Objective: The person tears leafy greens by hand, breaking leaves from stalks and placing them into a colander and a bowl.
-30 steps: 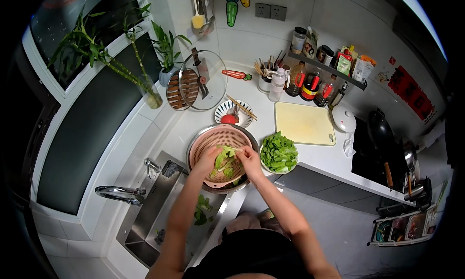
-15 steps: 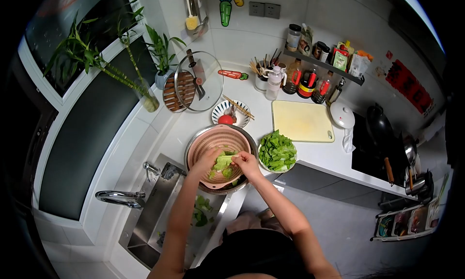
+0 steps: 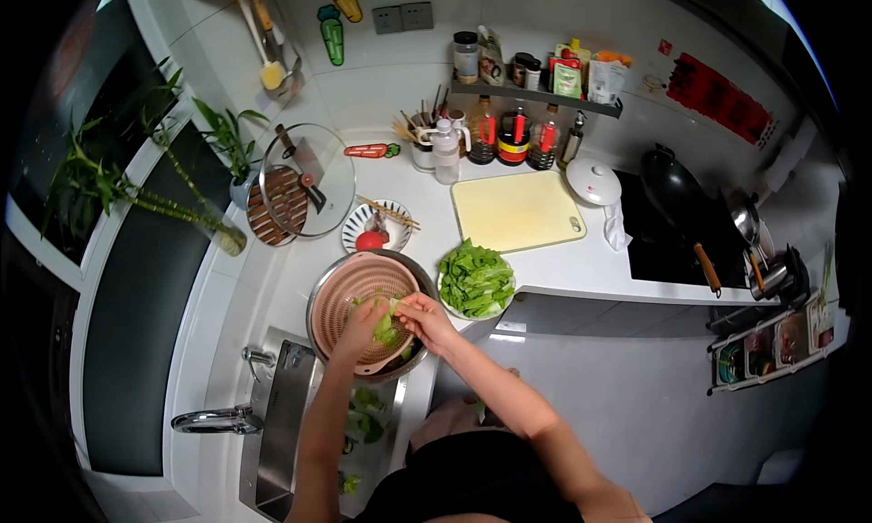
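Over the pink colander [image 3: 350,296] at the surface's front edge, the left hand [image 3: 361,328] and right hand [image 3: 423,316] are both gripping a lettuce leaf [image 3: 387,324]. Just right, a plate of greens [image 3: 475,281] is sitting before the cutting board [image 3: 516,210]; the sink [image 3: 282,414] is lying below.

A pale green lettuce leaf [image 3: 388,323], crumpled and partly torn, sits over the near side of a round pink slotted colander [image 3: 350,291]. The colander rests inside a metal bowl [image 3: 420,271] on the white counter [image 3: 563,269], just beside the sink [image 3: 282,405].
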Demonstrator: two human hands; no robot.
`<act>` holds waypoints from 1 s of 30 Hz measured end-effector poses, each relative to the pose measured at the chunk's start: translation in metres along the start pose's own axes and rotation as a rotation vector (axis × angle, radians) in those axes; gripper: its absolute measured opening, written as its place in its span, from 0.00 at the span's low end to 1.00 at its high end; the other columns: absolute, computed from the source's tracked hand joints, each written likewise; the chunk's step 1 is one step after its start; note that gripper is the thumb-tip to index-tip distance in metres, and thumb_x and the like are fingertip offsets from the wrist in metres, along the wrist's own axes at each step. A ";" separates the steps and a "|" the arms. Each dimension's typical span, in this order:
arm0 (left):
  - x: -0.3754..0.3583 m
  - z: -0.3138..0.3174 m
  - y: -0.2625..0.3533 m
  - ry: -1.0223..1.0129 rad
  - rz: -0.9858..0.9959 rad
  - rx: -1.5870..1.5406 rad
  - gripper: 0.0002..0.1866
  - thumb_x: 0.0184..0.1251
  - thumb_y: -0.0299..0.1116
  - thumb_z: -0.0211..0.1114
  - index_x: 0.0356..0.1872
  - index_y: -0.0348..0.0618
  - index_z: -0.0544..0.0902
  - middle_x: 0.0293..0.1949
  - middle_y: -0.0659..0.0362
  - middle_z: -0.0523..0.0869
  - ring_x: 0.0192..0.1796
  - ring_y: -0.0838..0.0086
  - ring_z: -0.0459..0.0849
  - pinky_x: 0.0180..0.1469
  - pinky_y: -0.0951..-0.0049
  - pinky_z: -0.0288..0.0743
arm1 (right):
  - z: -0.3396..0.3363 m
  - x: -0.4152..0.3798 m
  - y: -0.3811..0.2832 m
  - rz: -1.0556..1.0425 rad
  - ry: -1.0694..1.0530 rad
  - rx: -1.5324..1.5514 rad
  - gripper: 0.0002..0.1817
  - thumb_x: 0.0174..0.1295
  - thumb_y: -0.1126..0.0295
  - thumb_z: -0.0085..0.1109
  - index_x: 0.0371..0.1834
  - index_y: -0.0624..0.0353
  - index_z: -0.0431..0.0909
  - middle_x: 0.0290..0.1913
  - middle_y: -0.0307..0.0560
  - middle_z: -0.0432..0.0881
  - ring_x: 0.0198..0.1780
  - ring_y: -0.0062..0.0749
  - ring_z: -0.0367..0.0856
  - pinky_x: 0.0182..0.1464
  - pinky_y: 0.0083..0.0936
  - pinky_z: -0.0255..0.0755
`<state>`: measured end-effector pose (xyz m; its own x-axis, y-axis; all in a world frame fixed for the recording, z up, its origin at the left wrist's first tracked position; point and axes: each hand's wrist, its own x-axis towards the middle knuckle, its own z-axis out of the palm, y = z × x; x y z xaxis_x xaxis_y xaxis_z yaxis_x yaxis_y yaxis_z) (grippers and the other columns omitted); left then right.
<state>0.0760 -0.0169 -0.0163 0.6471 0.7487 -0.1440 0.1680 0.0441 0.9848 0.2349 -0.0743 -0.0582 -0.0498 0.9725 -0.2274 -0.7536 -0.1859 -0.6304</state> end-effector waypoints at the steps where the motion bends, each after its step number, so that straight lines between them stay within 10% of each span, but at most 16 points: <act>1: 0.006 0.011 0.005 0.166 -0.039 -0.115 0.12 0.73 0.37 0.51 0.41 0.37 0.78 0.34 0.64 0.78 0.37 0.83 0.73 0.41 0.79 0.69 | -0.006 -0.006 -0.003 -0.069 0.096 -0.060 0.02 0.62 0.74 0.59 0.35 0.58 0.77 0.30 0.36 0.81 0.29 0.17 0.76 0.32 0.13 0.70; 5: 0.045 0.037 0.007 0.466 0.084 -0.078 0.13 0.73 0.37 0.51 0.40 0.35 0.77 0.32 0.62 0.78 0.35 0.79 0.74 0.40 0.77 0.69 | -0.068 -0.037 -0.016 -0.256 0.351 -0.411 0.05 0.61 0.72 0.61 0.39 0.59 0.81 0.30 0.36 0.82 0.30 0.15 0.76 0.33 0.13 0.68; 10: 0.116 0.085 0.010 0.155 0.199 0.307 0.15 0.72 0.38 0.50 0.39 0.33 0.73 0.32 0.47 0.79 0.35 0.60 0.78 0.40 0.65 0.69 | -0.173 -0.052 -0.055 -0.594 0.797 -1.151 0.07 0.55 0.74 0.64 0.37 0.61 0.83 0.29 0.45 0.81 0.29 0.30 0.78 0.34 0.23 0.71; 17: 0.203 0.148 -0.049 0.105 0.591 1.000 0.07 0.59 0.29 0.55 0.33 0.38 0.80 0.37 0.52 0.75 0.43 0.57 0.72 0.47 0.57 0.65 | -0.196 -0.009 -0.077 -0.571 0.717 -1.285 0.17 0.49 0.74 0.68 0.43 0.61 0.77 0.32 0.47 0.79 0.29 0.33 0.76 0.35 0.28 0.72; 30: 0.180 0.140 -0.042 0.101 0.362 0.988 0.08 0.56 0.35 0.66 0.35 0.44 0.83 0.38 0.58 0.77 0.46 0.64 0.74 0.49 0.61 0.64 | -0.193 -0.009 -0.073 -0.736 0.787 -1.257 0.14 0.55 0.78 0.56 0.46 0.61 0.77 0.39 0.52 0.76 0.38 0.42 0.74 0.44 0.34 0.70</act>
<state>0.2895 0.0240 -0.0972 0.7221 0.6634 0.1959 0.5376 -0.7164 0.4446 0.4169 -0.0965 -0.1538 0.6725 0.6659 0.3230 0.5224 -0.1179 -0.8445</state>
